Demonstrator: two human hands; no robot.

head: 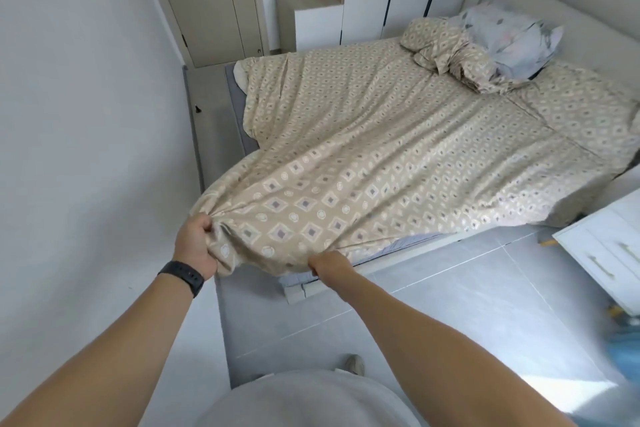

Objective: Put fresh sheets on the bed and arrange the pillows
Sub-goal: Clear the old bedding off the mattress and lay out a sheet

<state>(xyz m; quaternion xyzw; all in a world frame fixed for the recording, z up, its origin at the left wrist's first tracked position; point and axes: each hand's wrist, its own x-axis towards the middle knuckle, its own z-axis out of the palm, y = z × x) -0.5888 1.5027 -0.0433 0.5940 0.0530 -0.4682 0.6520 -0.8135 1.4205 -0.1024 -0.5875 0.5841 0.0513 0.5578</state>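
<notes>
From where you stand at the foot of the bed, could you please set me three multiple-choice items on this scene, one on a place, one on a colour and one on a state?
1. Where do the pillows lie?
A. on the floor
B. at the far end of the bed by the headboard
C. on the white drawer unit

2. What colour is the patterned sheet?
A. beige
B. dark green
C. red

3. What are the hands doing?
A. both hang free
B. only one holds cloth
C. both grip the sheet's near edge

Answers:
1 B, the beige pillow and the floral pillow sit by the headboard.
2 A, the sheet is beige with small diamonds.
3 C, the left hand and right hand bunch its edge.
</notes>
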